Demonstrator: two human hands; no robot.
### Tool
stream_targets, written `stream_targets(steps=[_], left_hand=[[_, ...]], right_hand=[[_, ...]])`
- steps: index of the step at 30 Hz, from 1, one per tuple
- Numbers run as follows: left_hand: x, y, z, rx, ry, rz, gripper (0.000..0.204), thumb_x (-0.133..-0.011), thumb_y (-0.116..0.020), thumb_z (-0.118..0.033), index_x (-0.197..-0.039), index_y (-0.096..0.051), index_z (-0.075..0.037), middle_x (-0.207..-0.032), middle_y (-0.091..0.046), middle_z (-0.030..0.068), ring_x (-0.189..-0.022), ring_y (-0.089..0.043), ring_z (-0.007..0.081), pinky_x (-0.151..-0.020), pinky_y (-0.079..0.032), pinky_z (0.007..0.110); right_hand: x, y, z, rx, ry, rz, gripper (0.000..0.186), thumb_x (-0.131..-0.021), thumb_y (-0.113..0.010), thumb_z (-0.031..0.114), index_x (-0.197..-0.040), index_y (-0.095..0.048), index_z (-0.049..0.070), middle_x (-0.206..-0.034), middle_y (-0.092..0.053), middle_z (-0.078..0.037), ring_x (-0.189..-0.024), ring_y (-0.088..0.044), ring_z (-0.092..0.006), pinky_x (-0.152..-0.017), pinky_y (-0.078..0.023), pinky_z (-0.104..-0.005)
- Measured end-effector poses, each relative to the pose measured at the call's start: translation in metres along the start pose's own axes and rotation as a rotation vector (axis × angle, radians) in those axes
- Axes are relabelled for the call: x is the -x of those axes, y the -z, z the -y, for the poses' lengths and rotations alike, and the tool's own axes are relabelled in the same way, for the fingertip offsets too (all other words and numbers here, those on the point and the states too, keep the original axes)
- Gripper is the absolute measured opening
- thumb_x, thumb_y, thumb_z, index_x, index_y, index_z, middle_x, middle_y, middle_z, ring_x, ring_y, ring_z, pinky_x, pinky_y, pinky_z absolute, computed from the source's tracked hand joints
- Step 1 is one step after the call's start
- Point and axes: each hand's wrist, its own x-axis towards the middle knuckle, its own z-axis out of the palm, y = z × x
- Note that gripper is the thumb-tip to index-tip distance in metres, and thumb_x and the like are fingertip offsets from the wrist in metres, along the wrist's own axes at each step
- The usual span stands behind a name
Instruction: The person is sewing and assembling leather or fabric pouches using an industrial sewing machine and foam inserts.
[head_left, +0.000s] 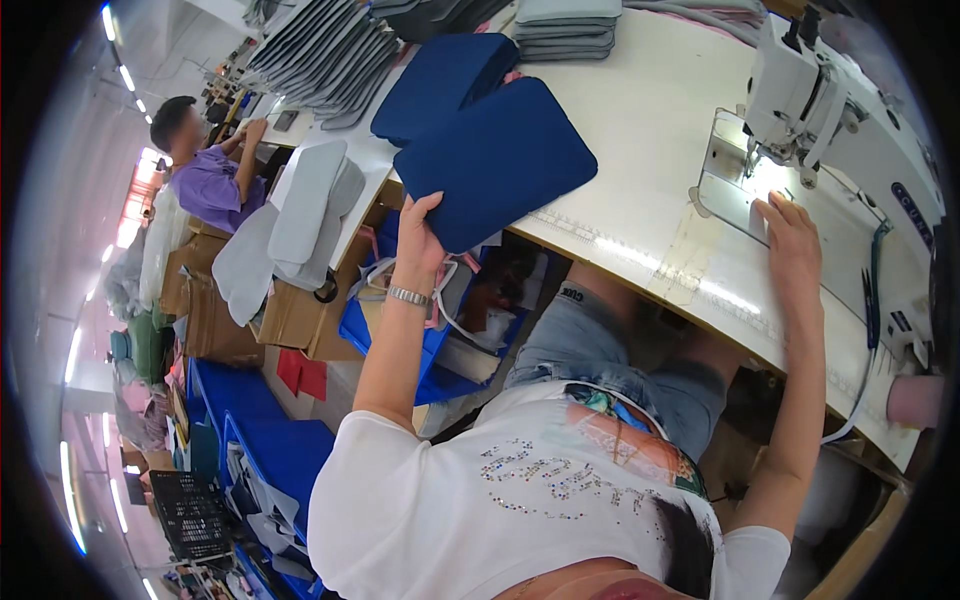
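A dark blue rounded rectangular fabric panel (505, 165) is gripped at its near left edge by my left hand (422, 238), thumb on top and the other fingers hidden beneath. It is tilted above the table's front edge and partly covers a stack of matching blue panels (440, 82). My right hand (792, 235) lies on the bed of a white sewing machine (820, 95), fingers stretched toward the lit needle area. I see nothing in that hand. The metal needle plate (722, 185) lies left of its fingertips.
Grey panels stand in a fanned stack (325, 60) and a flat pile (567, 28) at the back. Dark-handled snips (869, 298) lie on the right. More grey pieces (308, 205) rest on the left over cardboard boxes. A blue bin (465, 365) is below; a person in purple (212, 185) sits far left.
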Motion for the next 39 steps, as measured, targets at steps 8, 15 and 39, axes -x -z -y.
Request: stream_targets(steps=[8,15,39], left_hand=[[-0.007,-0.017,-0.015,0.028,-0.099,0.063,0.046,-0.082,-0.058,0.001,-0.127,-0.052,-0.001,-0.126,-0.058,0.0131,-0.114,-0.058,0.0282,-0.100,-0.048,0.042],[-0.062,-0.162,-0.090,-0.509,-1.127,0.105,0.040,-0.085,-0.055,0.011,-0.123,-0.060,-0.001,-0.125,-0.061,0.0112,-0.114,-0.059,0.0229,-0.100,-0.045,0.036],[-0.098,-0.074,-0.090,-1.714,-0.779,0.093,0.029,-0.077,-0.073,-0.030,-0.066,-0.061,-0.006,-0.077,-0.060,0.0066,-0.078,-0.059,0.0258,-0.067,-0.044,0.042]], right_hand=[[0.001,0.000,-0.010,0.010,0.006,-0.042,0.033,-0.081,-0.058,0.000,-0.111,-0.069,0.011,-0.124,-0.061,-0.009,-0.115,-0.056,-0.0273,-0.098,-0.044,-0.0383],[0.004,0.006,-0.003,0.005,0.031,-0.066,0.031,-0.077,-0.060,-0.002,-0.104,-0.069,0.009,-0.116,-0.061,-0.009,-0.109,-0.057,-0.0280,-0.092,-0.046,-0.0396],[-0.004,0.009,0.002,-0.031,0.004,0.058,0.028,-0.086,-0.052,-0.005,-0.110,-0.065,0.002,-0.127,-0.059,-0.013,-0.116,-0.055,-0.0318,-0.098,-0.043,-0.0400]])
